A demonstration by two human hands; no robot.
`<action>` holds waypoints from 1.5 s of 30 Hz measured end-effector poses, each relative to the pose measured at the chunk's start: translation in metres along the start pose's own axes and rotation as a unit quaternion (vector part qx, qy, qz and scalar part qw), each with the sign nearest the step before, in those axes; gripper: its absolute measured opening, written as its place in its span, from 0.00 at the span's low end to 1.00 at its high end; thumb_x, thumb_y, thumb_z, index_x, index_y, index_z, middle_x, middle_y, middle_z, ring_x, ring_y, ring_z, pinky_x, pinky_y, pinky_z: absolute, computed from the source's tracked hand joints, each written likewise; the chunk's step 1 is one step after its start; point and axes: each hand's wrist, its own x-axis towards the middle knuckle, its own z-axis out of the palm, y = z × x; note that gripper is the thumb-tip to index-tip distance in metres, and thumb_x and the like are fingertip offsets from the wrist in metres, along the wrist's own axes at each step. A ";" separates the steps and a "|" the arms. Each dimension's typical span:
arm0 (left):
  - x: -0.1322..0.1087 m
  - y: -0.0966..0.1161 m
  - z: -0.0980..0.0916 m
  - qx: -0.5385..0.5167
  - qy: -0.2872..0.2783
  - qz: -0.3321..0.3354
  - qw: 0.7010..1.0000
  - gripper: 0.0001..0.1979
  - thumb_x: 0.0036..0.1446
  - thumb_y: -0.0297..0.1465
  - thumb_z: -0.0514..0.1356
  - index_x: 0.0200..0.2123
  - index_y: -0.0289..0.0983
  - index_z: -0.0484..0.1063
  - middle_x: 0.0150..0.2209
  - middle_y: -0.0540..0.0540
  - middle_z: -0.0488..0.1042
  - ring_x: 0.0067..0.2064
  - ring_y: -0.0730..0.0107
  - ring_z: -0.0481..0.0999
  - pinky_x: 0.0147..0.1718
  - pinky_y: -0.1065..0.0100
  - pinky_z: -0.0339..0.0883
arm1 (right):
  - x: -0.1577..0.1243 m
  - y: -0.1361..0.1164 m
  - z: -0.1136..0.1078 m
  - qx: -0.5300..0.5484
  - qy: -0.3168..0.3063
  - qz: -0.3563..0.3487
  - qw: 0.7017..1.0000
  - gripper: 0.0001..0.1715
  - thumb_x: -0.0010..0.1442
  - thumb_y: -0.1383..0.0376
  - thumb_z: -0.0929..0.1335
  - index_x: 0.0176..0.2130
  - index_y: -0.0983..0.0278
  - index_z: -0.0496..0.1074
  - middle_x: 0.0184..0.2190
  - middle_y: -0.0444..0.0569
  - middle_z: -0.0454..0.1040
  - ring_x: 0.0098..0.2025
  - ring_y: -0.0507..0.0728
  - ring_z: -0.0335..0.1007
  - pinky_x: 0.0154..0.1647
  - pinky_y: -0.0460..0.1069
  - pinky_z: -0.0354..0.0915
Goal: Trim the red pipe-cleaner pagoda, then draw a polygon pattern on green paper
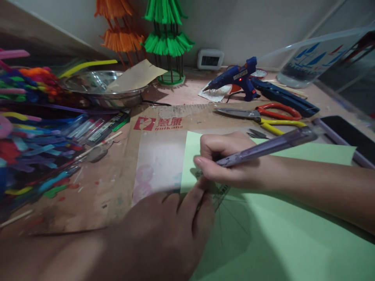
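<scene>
My right hand (231,160) is closed around a purple see-through pen (263,148), its tip end hidden behind my fingers. Under that hand lies a light green sheet of paper (293,226) with a few thin straight lines drawn on it. My left hand (175,222) presses a small clear ruler (222,192) with dark markings onto the sheet, its fingers close together and bent. Most of the ruler is covered by both hands. The fingertips of the two hands meet near the sheet's left edge.
Scissors (260,113) with red and yellow handles lie beyond the sheet, near a blue glue gun (234,78) and a dark blue cutter (284,95). A phone (348,136) is at right. Colourful pipe cleaners (32,148) and a metal bowl (117,97) fill the left.
</scene>
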 end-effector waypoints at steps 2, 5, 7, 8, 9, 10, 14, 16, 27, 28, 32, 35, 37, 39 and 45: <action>-0.001 0.001 -0.002 -0.004 -0.032 -0.004 0.999 0.27 0.69 0.27 0.47 0.68 0.25 0.63 0.59 0.31 0.78 0.38 0.58 0.84 0.33 0.59 0.79 | 0.000 -0.001 -0.001 -0.013 -0.005 0.001 1.000 0.19 0.67 0.63 0.67 0.26 0.60 0.57 0.20 0.37 0.61 0.22 0.48 0.55 0.25 0.46 0.49; -0.003 0.001 -0.004 -0.008 -0.041 -0.003 0.999 0.28 0.67 0.26 0.48 0.68 0.27 0.64 0.58 0.32 0.79 0.39 0.56 0.84 0.33 0.59 0.79 | -0.001 0.000 -0.002 -0.025 -0.006 -0.005 1.000 0.19 0.67 0.63 0.66 0.26 0.60 0.57 0.20 0.37 0.61 0.22 0.48 0.56 0.24 0.46 0.49; -0.004 0.001 -0.004 -0.007 -0.036 -0.001 0.999 0.27 0.67 0.25 0.48 0.67 0.29 0.66 0.57 0.33 0.79 0.39 0.56 0.84 0.33 0.59 0.80 | -0.001 0.000 -0.003 -0.030 -0.001 -0.015 0.999 0.19 0.66 0.64 0.66 0.26 0.61 0.57 0.20 0.37 0.62 0.22 0.47 0.56 0.24 0.46 0.49; -0.004 0.001 -0.004 -0.004 -0.034 0.001 0.999 0.27 0.68 0.25 0.48 0.67 0.29 0.66 0.57 0.33 0.79 0.40 0.56 0.84 0.33 0.59 0.80 | -0.002 0.000 -0.004 -0.034 0.000 -0.017 0.999 0.18 0.66 0.65 0.66 0.26 0.61 0.57 0.20 0.37 0.61 0.22 0.47 0.56 0.24 0.46 0.49; -0.004 0.001 -0.004 0.000 -0.037 0.001 0.999 0.26 0.68 0.26 0.48 0.67 0.30 0.66 0.57 0.33 0.79 0.40 0.56 0.84 0.34 0.59 0.80 | -0.002 0.000 -0.004 -0.037 -0.001 -0.018 0.999 0.18 0.66 0.66 0.66 0.26 0.61 0.57 0.20 0.37 0.61 0.22 0.47 0.56 0.24 0.46 0.49; -0.003 0.001 -0.004 0.006 -0.041 -0.001 0.999 0.26 0.68 0.26 0.47 0.67 0.29 0.66 0.58 0.32 0.79 0.40 0.56 0.84 0.34 0.59 0.80 | -0.002 0.000 -0.005 -0.038 -0.001 -0.019 0.999 0.18 0.65 0.66 0.66 0.26 0.61 0.57 0.20 0.37 0.61 0.21 0.47 0.56 0.23 0.46 0.49; -0.005 0.002 -0.003 0.015 -0.040 -0.006 0.999 0.28 0.68 0.28 0.46 0.68 0.28 0.64 0.60 0.30 0.77 0.39 0.56 0.83 0.34 0.59 0.80 | -0.002 -0.001 -0.007 -0.039 0.002 -0.022 0.999 0.19 0.65 0.69 0.65 0.26 0.60 0.54 0.20 0.36 0.59 0.21 0.47 0.54 0.23 0.45 0.48; -0.007 0.002 -0.001 0.009 -0.033 -0.013 0.999 0.28 0.67 0.28 0.46 0.67 0.31 0.65 0.61 0.32 0.77 0.40 0.57 0.83 0.35 0.59 0.80 | -0.002 -0.001 -0.008 -0.050 0.006 -0.032 0.998 0.20 0.64 0.70 0.65 0.26 0.59 0.52 0.20 0.36 0.57 0.21 0.47 0.53 0.23 0.45 0.48; -0.005 0.000 -0.008 0.073 -0.059 -0.002 0.996 0.29 0.66 0.24 0.44 0.68 0.30 0.65 0.62 0.36 0.76 0.39 0.60 0.84 0.31 0.63 0.78 | -0.005 0.004 -0.015 -0.111 0.025 -0.065 0.991 0.19 0.63 0.69 0.64 0.26 0.59 0.51 0.20 0.37 0.54 0.24 0.48 0.53 0.27 0.46 0.49; -0.005 0.001 -0.009 0.076 -0.059 -0.001 0.995 0.29 0.66 0.24 0.44 0.68 0.29 0.65 0.63 0.35 0.76 0.39 0.60 0.84 0.31 0.63 0.77 | -0.005 0.005 -0.015 -0.110 0.026 -0.066 0.991 0.19 0.63 0.69 0.64 0.26 0.59 0.51 0.20 0.37 0.54 0.24 0.48 0.52 0.27 0.46 0.49; -0.006 0.001 -0.008 0.068 -0.065 0.003 0.996 0.30 0.64 0.23 0.45 0.68 0.30 0.64 0.64 0.34 0.75 0.40 0.59 0.84 0.31 0.61 0.76 | -0.004 0.006 -0.016 -0.098 0.014 -0.056 0.993 0.20 0.62 0.69 0.65 0.25 0.59 0.50 0.20 0.37 0.53 0.24 0.49 0.51 0.28 0.47 0.48; -0.007 0.002 -0.006 0.066 -0.066 -0.007 0.996 0.30 0.63 0.22 0.47 0.68 0.32 0.65 0.63 0.35 0.75 0.41 0.58 0.84 0.32 0.61 0.76 | -0.004 0.006 -0.017 -0.090 0.008 -0.051 0.995 0.19 0.62 0.70 0.65 0.26 0.59 0.50 0.21 0.36 0.52 0.24 0.49 0.51 0.28 0.47 0.48; -0.006 0.003 -0.006 0.066 -0.060 -0.012 0.996 0.30 0.63 0.22 0.49 0.67 0.33 0.66 0.63 0.36 0.76 0.41 0.58 0.84 0.32 0.62 0.76 | -0.004 0.006 -0.017 -0.090 0.006 -0.051 0.995 0.18 0.61 0.70 0.65 0.26 0.59 0.51 0.21 0.36 0.52 0.25 0.49 0.51 0.28 0.48 0.48; -0.005 0.003 -0.007 0.079 -0.058 -0.009 0.995 0.29 0.63 0.21 0.50 0.66 0.33 0.68 0.63 0.36 0.76 0.39 0.59 0.85 0.30 0.62 0.77 | -0.003 0.006 -0.018 -0.093 0.008 -0.052 0.994 0.18 0.61 0.70 0.64 0.26 0.59 0.51 0.21 0.36 0.52 0.25 0.49 0.50 0.29 0.48 0.48; -0.002 0.004 -0.010 0.098 -0.054 -0.006 0.994 0.30 0.60 0.20 0.52 0.65 0.33 0.70 0.61 0.36 0.78 0.36 0.58 0.84 0.27 0.61 0.78 | -0.003 0.007 -0.019 -0.096 0.004 -0.049 0.994 0.18 0.61 0.69 0.64 0.26 0.59 0.50 0.21 0.37 0.50 0.25 0.49 0.49 0.29 0.48 0.46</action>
